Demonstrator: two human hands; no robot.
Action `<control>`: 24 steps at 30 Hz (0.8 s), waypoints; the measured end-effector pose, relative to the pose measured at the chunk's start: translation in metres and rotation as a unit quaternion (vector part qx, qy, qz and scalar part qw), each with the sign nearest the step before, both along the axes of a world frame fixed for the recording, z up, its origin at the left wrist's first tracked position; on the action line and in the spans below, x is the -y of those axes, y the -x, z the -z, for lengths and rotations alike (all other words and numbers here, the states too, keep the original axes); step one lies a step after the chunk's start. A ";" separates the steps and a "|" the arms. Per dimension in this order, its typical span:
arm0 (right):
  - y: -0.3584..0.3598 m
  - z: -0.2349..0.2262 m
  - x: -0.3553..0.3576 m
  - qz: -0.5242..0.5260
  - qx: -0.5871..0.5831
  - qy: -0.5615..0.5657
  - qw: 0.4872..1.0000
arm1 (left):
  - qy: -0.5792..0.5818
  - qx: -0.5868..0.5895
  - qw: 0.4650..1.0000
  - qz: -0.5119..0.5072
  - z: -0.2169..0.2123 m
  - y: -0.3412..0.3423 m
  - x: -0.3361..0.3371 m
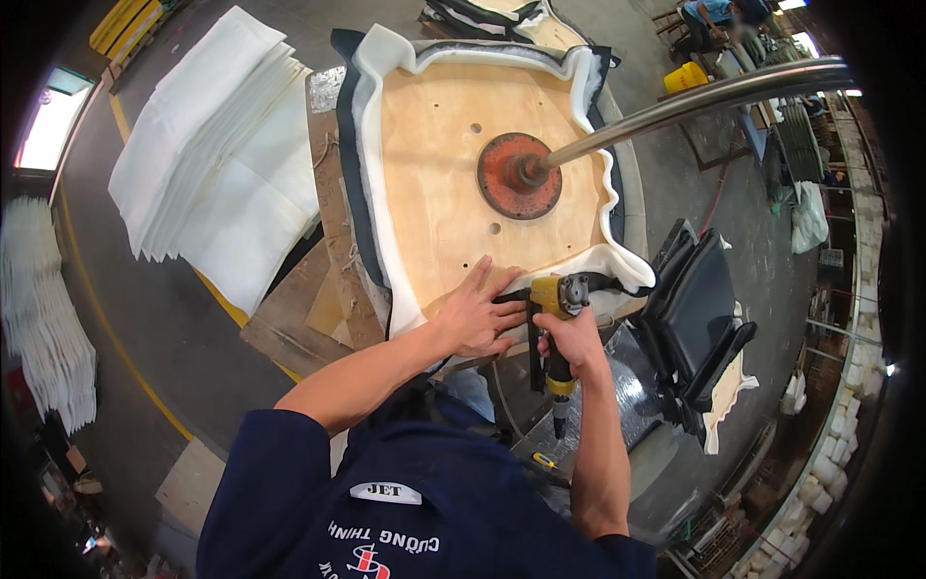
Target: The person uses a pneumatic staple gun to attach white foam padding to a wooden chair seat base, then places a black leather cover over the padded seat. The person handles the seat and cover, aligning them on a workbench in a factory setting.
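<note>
A plywood seat panel (pixel 424 125) lies face up in front of me, edged with white wadding (pixel 381 207) and dark fabric (pixel 359 154). A round red press plate (pixel 502 198) on a bent metal bar (pixel 694 101) bears on its middle. At the panel's near edge my left hand (pixel 473 314) lies with fingers outstretched, some on the wood, others over the folded edge. My right hand (pixel 574 340) is closed round the grip of a yellow and black air staple gun (pixel 547 289). The gun's nose is at the near edge, just right of my left fingers; its exact contact is hidden.
White wadding sheets (pixel 207 116) are stacked at the left, with another pile (pixel 48 309) farther left. Black upholstered pads (pixel 690 299) are piled at the right. A yellow cutter (pixel 543 460) lies near my right forearm. Another person (pixel 709 14) works at the far right.
</note>
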State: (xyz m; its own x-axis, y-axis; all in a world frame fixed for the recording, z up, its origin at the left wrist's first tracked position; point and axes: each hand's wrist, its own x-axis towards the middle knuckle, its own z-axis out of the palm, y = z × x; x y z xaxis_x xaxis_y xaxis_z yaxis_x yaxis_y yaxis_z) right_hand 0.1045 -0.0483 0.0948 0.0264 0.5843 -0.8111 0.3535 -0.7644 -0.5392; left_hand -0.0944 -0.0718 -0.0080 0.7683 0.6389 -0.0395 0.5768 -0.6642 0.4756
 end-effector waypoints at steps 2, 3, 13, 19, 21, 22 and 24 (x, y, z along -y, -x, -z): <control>0.006 -0.004 0.007 0.028 -0.011 -0.039 0.999 | -0.017 0.019 1.000 -0.011 0.008 0.001 0.001; 0.016 -0.012 0.014 0.044 -0.024 -0.073 0.996 | -0.016 0.036 0.999 -0.013 0.010 0.000 0.001; 0.017 -0.013 0.010 0.022 0.005 -0.057 0.998 | -0.016 -0.057 0.998 -0.022 -0.018 0.002 0.016; 0.010 -0.012 0.015 0.040 -0.037 -0.041 0.998 | -0.034 -0.050 0.997 -0.042 -0.023 0.038 0.038; 0.013 -0.013 0.025 0.043 -0.058 -0.060 0.996 | -0.022 -0.057 0.997 -0.042 -0.024 0.038 0.036; 0.017 -0.013 0.028 0.041 -0.060 -0.067 0.995 | -0.020 -0.061 0.997 -0.043 -0.025 0.038 0.036; 0.023 -0.012 0.035 0.045 -0.064 -0.079 0.994 | -0.017 -0.062 0.997 -0.040 -0.023 0.038 0.036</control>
State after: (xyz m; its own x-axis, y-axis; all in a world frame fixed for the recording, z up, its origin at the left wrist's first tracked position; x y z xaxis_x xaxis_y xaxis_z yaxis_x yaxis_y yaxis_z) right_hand 0.0819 -0.0835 0.1067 -0.0135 0.7040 -0.7101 0.2087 -0.6925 -0.6905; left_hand -0.1329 -0.1080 0.0153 0.7056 0.7003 -0.1084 0.6815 -0.6287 0.3744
